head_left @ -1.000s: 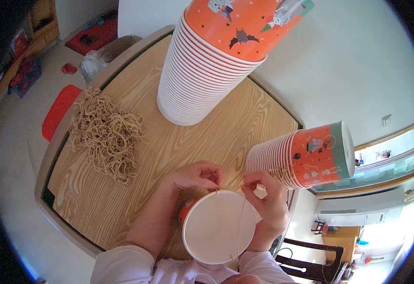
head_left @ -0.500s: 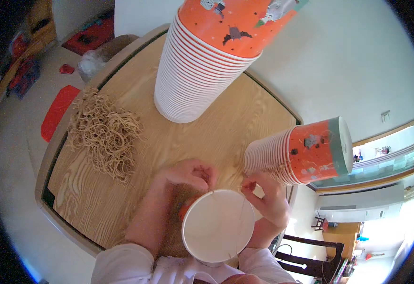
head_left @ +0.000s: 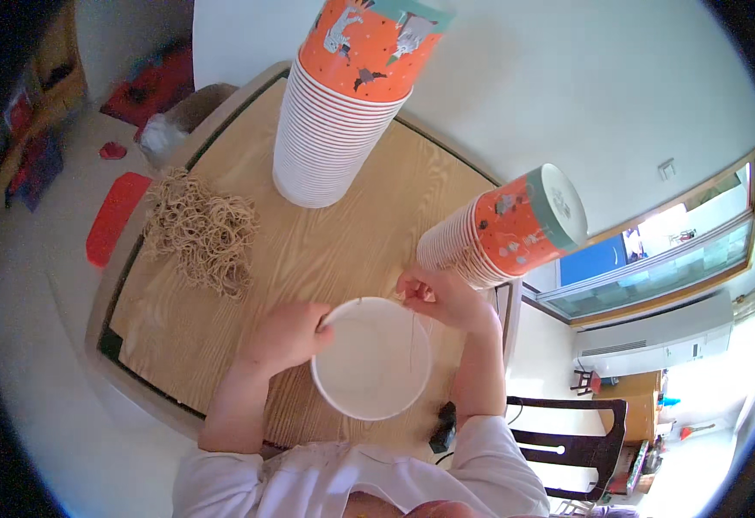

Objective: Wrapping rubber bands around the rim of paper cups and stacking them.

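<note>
A white-lined paper bucket [head_left: 369,363] faces me with its open mouth, between my hands, close to my body. My left hand [head_left: 291,335] grips its left rim, thumb over the edge and the other fingers hidden behind the wall. At the far right of the rim my right hand [head_left: 446,298] has its fingers pinched together. A thin cord [head_left: 412,341] hangs from there inside the bucket; the pinched end is too small to see clearly. A tangled pile of tan cords [head_left: 205,233] lies on the table's left side.
Behind my hands stands a tall stack of nested orange and white buckets [head_left: 334,129]. A second stack [head_left: 515,223] stands at the right, with loose tan cords [head_left: 464,262] draped over it. A dark chair [head_left: 567,445] is beside the wooden table [head_left: 248,345].
My left hand has gone from a pinch at the far rim to a grip on the left rim. The bucket sits higher in the picture; the whole view has shifted too.
</note>
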The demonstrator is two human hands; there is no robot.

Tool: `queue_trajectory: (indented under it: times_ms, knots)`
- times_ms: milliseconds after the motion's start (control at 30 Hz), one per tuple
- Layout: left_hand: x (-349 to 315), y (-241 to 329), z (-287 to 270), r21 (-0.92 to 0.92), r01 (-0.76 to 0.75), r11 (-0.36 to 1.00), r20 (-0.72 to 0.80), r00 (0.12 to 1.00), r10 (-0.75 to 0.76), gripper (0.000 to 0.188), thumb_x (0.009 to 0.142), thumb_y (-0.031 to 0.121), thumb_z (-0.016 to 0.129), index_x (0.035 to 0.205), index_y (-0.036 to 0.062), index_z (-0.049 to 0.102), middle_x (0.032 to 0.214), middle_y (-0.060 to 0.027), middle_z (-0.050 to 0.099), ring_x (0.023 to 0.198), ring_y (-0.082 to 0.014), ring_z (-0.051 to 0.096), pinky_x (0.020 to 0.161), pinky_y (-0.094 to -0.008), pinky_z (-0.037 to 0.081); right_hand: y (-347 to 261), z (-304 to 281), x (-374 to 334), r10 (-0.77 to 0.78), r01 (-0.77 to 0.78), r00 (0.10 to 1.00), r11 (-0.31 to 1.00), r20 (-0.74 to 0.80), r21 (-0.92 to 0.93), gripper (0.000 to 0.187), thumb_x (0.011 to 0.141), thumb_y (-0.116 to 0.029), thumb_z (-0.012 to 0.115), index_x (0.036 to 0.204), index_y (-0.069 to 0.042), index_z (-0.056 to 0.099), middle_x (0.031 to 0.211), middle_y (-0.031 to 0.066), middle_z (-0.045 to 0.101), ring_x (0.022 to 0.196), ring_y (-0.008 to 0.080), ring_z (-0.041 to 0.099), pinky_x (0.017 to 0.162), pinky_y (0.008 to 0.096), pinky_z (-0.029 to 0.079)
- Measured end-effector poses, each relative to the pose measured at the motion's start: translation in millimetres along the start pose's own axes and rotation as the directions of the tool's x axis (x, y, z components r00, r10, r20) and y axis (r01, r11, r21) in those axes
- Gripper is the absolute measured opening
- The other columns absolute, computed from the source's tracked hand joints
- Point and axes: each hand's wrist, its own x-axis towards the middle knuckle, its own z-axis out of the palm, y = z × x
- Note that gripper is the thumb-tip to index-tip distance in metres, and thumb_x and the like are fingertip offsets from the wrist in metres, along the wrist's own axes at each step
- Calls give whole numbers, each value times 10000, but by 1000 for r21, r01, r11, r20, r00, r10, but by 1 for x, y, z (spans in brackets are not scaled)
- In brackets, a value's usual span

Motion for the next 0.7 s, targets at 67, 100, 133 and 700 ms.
queue_trajectory:
  times_ms: [67, 100, 133, 700]
  knots:
    - [-14, -6, 5, -82, 99, 992, -210, 971, -114, 200, 763, 213, 580, 786, 16, 605, 720, -188, 605, 691, -362, 595, 621, -439, 464, -10, 0, -7, 1, 0, 998, 1000, 68, -23, 225, 762, -40, 625, 977, -51, 559, 706, 31, 572, 680, 123, 560, 605, 263, 450]
    - [-21, -13, 8, -77, 99, 992, -221, 969, -114, 200, 763, 213, 580, 786, 16, 605, 720, -188, 605, 691, -362, 595, 621, -439, 464, -13, 3, -9, 19, -19, 994, 1000, 106, -3, 229, 762, -42, 626, 980, -53, 556, 706, 26, 568, 677, 115, 553, 601, 255, 448]
    - [-27, -18, 9, -118, 74, 990, -287, 952, -106, 187, 774, 200, 569, 805, 19, 604, 715, -188, 602, 681, -363, 593, 611, -440, 461, -17, 5, -11, 39, -41, 989, 999, 140, 12, 234, 763, -43, 628, 983, -54, 552, 705, 20, 564, 673, 106, 545, 596, 247, 445]
    - [-62, 94, -48, -91, -610, 787, -698, 603, 386, 461, 882, 188, 543, 1286, 24, 395, 1236, -198, 494, 1065, -313, 545, 875, -368, 443, -119, -34, -118, -180, 41, 740, 974, -648, -225, 635, 826, 55, 451, 1398, -147, 263, 897, 139, 597, 765, 169, 552, 718, 302, 458]
